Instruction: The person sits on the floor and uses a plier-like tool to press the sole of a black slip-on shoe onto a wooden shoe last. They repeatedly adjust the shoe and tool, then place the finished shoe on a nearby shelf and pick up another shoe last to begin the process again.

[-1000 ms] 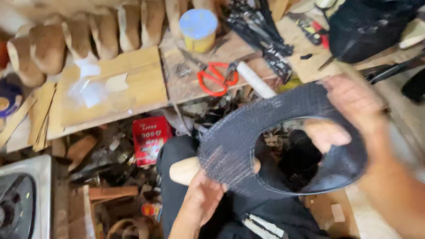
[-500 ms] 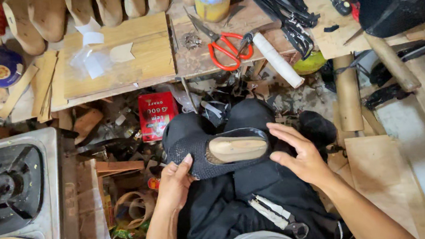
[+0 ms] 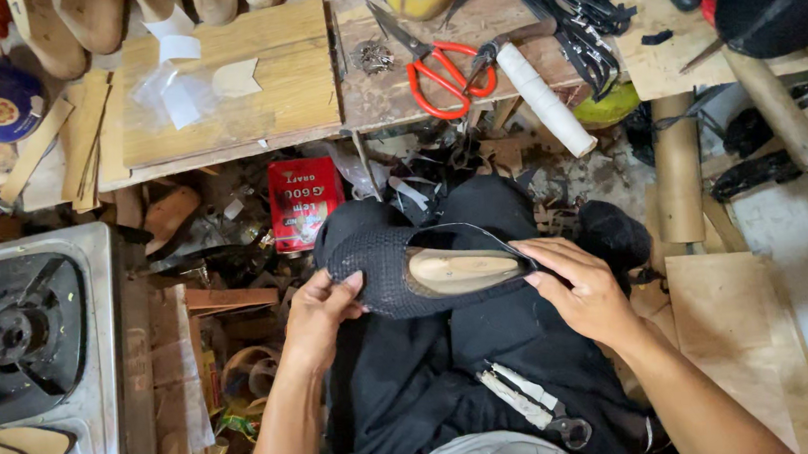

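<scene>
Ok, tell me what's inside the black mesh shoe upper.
A pale wooden shoe last shows through the opening of the black mesh shoe upper, held by the left hand and right hand. The mesh hides its toe.

Soft, even daylight fills the scene, brightest on the pale floor to the right of the wooden workbench (image 3: 224, 97). Beneath that workbench the clutter sinks into deep shadow. The steel stove (image 3: 35, 367) left of it shows mild glare. Focus is sharp throughout, with wide-angle stretching toward the edges.
</scene>
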